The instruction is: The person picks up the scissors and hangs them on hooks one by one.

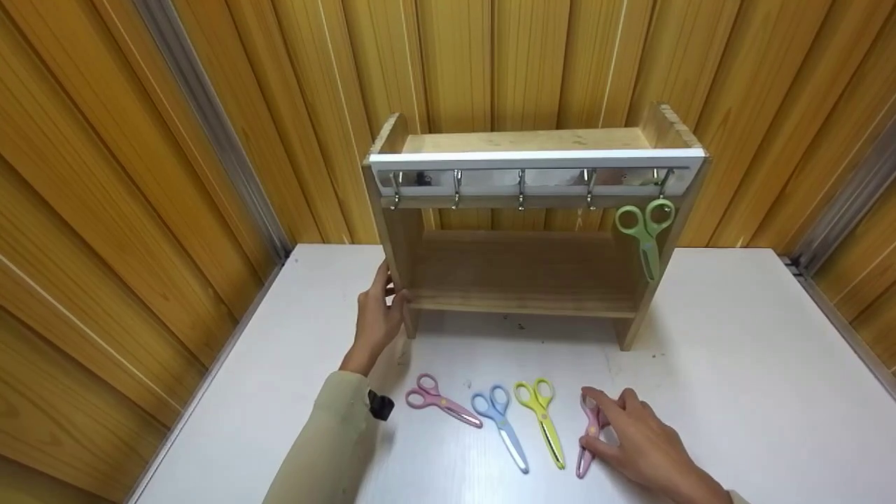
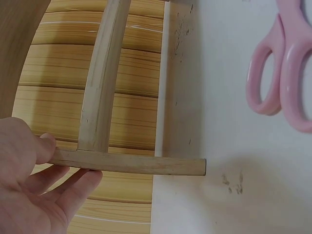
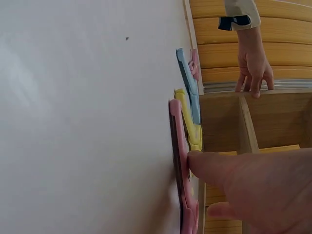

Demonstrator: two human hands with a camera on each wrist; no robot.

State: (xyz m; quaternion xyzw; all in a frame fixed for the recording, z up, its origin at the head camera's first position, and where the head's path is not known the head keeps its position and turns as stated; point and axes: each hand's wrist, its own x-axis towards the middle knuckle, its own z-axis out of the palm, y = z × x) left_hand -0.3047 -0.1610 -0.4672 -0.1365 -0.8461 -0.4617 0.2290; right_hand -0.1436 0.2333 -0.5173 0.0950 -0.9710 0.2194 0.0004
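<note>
A small booth-like work area with a table. A smooth, glossy white rectangular tabletop (image 1: 742, 406) is walled in at the left, back and right by honey-brown, grooved wood-grain panels (image 1: 458, 63), with straight grey metal strips (image 1: 217, 126) at the corners. Whether it belongs to a home, workshop or office cannot be told.

The back wall (image 1: 455, 70) is covered with orange-brown wood-grain panels, divided by upright grooves, and thin pale lines are seen among them. The left wall (image 1: 105, 175) and right wall (image 1: 875, 269) are panelled in similar wood grain. Both back corners are edged by grey metal strips (image 1: 217, 133). A white surface (image 1: 756, 392) is set between the walls, dotted with small dark marks (image 1: 521, 327).
</note>
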